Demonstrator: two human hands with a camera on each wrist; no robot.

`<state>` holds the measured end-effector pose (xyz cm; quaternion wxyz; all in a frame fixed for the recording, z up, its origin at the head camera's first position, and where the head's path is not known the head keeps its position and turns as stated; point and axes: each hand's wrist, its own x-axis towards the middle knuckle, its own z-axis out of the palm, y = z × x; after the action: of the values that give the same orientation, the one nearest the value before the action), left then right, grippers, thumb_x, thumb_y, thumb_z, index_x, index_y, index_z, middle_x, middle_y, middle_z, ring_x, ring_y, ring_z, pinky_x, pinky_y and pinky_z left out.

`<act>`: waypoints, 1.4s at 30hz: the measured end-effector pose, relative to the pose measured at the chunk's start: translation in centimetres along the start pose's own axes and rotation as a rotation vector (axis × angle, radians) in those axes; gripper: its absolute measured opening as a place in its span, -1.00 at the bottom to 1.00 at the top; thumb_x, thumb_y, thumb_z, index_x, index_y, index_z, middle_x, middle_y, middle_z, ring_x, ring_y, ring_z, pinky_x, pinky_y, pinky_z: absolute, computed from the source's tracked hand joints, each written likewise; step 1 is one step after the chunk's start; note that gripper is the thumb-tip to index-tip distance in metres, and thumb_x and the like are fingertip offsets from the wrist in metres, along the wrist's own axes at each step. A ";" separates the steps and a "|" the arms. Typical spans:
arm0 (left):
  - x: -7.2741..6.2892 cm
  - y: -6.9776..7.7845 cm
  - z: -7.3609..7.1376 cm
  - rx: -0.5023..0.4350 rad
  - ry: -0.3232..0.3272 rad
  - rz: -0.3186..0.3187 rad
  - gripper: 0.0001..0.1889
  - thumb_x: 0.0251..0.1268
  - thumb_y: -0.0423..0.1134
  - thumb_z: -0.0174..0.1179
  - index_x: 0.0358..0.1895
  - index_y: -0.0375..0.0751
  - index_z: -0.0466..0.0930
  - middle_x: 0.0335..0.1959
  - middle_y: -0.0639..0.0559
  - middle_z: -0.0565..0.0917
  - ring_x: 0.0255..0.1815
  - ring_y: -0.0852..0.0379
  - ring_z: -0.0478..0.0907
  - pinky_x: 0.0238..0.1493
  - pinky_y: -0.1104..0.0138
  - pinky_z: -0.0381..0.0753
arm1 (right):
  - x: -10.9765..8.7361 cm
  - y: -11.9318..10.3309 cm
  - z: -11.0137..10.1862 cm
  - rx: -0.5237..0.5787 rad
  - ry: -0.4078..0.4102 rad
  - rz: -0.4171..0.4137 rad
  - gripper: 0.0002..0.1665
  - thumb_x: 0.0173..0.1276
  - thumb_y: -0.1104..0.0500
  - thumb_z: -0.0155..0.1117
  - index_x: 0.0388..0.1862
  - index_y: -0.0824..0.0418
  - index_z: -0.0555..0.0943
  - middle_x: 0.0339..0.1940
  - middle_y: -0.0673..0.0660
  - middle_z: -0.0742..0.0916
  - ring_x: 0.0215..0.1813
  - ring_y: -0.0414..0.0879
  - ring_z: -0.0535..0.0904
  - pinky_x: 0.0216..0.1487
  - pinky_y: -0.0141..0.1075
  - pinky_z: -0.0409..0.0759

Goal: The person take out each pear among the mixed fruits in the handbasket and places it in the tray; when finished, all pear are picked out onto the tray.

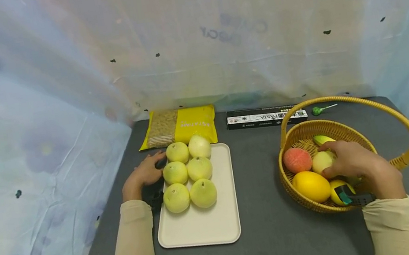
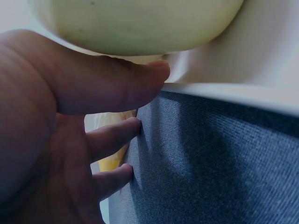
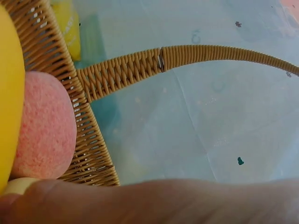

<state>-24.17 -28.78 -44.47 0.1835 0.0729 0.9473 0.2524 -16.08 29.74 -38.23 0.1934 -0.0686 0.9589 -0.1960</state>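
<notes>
My right hand (image 1: 358, 161) reaches into a wicker basket (image 1: 288, 188), thumb and fingers around a round pale-green pear (image 1: 321, 162). Close by in the basket lie a red peach (image 1: 297, 160), an orange-yellow mango-like fruit (image 1: 312, 186), a yellow fruit (image 1: 337, 191) and a partly hidden green-yellow fruit (image 1: 323, 139). My left hand (image 1: 146, 172) rests at the left edge of a white tray (image 1: 201, 233), fingers spread. Several round pale-green pears (image 1: 204, 193) stand in two columns on the tray. In the left wrist view, the thumb (image 2: 117, 86) is just under one pear (image 2: 140, 28).
Behind the tray lies a yellow pasta bag (image 1: 197, 122). A black-and-white pasta box (image 1: 263, 117) and a green lollipop (image 1: 317, 110) lie along the back of the grey table (image 1: 257, 181). The basket's tall handle (image 1: 378, 106) arches over the right side.
</notes>
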 end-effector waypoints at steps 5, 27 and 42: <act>-0.1 0.0 0.0 -0.001 0.002 -0.001 -0.28 0.65 -0.16 0.14 0.78 -0.02 0.21 0.83 -0.26 0.04 0.82 -0.51 -0.24 0.46 -0.76 -0.30 | -0.8 0.0 0.2 0.011 0.109 0.000 0.03 0.25 -0.11 0.67 0.45 0.46 0.43 0.04 0.45 0.75 -0.15 0.15 0.64 -0.22 -0.17 0.57; 0.1 -0.1 0.1 -0.001 0.004 -0.011 -0.28 0.63 -0.21 0.13 0.79 -0.01 0.21 0.84 -0.23 0.03 0.83 -0.49 -0.25 0.48 -0.74 -0.31 | -3.6 -6.9 4.7 0.376 0.442 -0.569 -0.08 0.16 0.28 0.78 0.49 0.00 0.59 0.29 -0.03 0.71 0.14 -0.31 0.68 0.19 -0.59 0.68; 0.3 -0.5 0.2 -0.003 0.000 -0.005 -0.27 0.61 -0.23 0.13 0.78 -0.02 0.21 0.84 -0.23 0.02 0.83 -0.50 -0.26 0.46 -0.76 -0.33 | -0.5 -14.2 12.0 0.534 0.203 -0.775 -0.20 0.35 0.05 0.69 0.53 -0.03 0.57 0.40 -0.03 0.72 0.32 -0.14 0.71 0.40 -0.28 0.71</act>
<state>-24.35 -29.03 -44.94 0.1845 0.0702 0.9470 0.2532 -10.05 12.69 -42.51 0.0225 -0.3494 0.7930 -0.4986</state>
